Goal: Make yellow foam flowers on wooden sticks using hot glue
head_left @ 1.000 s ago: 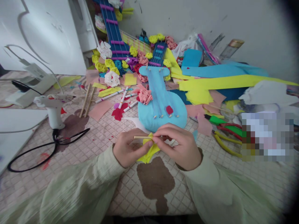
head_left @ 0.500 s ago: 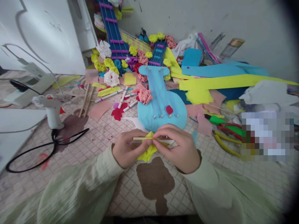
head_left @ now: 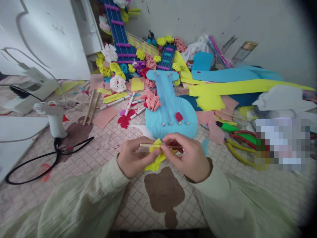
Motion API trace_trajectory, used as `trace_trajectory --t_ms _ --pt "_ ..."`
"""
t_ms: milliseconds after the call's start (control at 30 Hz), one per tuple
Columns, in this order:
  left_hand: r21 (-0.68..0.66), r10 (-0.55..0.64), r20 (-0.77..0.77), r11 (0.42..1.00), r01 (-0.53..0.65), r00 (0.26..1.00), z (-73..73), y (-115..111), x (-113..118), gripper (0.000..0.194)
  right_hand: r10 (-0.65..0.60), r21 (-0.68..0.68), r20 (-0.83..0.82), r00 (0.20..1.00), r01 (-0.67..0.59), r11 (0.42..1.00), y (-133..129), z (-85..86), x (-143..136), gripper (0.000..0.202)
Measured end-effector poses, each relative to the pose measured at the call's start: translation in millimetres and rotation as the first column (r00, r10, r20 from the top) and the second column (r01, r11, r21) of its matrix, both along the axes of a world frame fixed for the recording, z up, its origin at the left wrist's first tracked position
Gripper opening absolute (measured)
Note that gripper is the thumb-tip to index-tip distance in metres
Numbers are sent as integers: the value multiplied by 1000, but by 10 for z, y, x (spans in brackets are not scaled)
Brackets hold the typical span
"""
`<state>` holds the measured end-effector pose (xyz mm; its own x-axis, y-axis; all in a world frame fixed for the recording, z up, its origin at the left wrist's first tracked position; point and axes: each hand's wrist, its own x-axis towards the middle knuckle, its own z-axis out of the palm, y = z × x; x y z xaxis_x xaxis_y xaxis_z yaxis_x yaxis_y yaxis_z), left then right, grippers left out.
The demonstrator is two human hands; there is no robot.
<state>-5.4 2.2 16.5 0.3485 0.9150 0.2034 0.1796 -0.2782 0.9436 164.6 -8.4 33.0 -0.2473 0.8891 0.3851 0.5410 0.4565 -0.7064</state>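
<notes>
My left hand [head_left: 131,157] is closed, its thumb pressing a piece of yellow crepe paper [head_left: 155,162] against a thin wooden stick [head_left: 148,145]. Facing it, my right hand [head_left: 192,157] pinches the stick and the paper's edge between thumb and forefinger. The stick lies level across both hands, with the paper's top corner folded over it. Part of the stick is hidden by my right fingers. Just beyond my hands lies a light blue guitar-shaped cutout [head_left: 170,109] with strings, a pink paper flower [head_left: 153,102] and a red patch.
A white glue gun [head_left: 54,120] with a looped black cable stands at left, near two wooden sticks [head_left: 90,107]. Pliers with green and red handles [head_left: 237,132] lie at right. Paper strips [head_left: 228,87], paper flowers and blue guitar necks [head_left: 121,39] crowd the back. A brown stain [head_left: 164,188] marks the cloth.
My right fingers have shifted slightly along the stick, and its right end tilts a little lower. Both hands stay in nearly the same place, still on the paper and stick.
</notes>
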Motion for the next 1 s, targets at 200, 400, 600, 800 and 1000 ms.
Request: trace_trajectory --t_ms 200,400,600,800,1000 --pt "-63 6 9 998 -6 1000 -12 -4 5 15 -47 36 16 999 46 998 -3 4 -10 3" --pt "-27 -11 -30 1000 10 999 -7 13 3 17 -55 63 22 998 54 997 -1 -3 -10 9" --pt "15 -5 -46 1000 5 999 -9 20 -4 14 -1 40 26 1000 0 999 18 -4 3 8" --pt "-20 -1 -17 1000 1 1000 -46 19 -9 15 -34 19 64 997 33 999 23 -18 11 12" --pt "-165 17 107 986 1 994 -30 9 20 31 -122 11 85 989 121 993 35 -34 23 16"
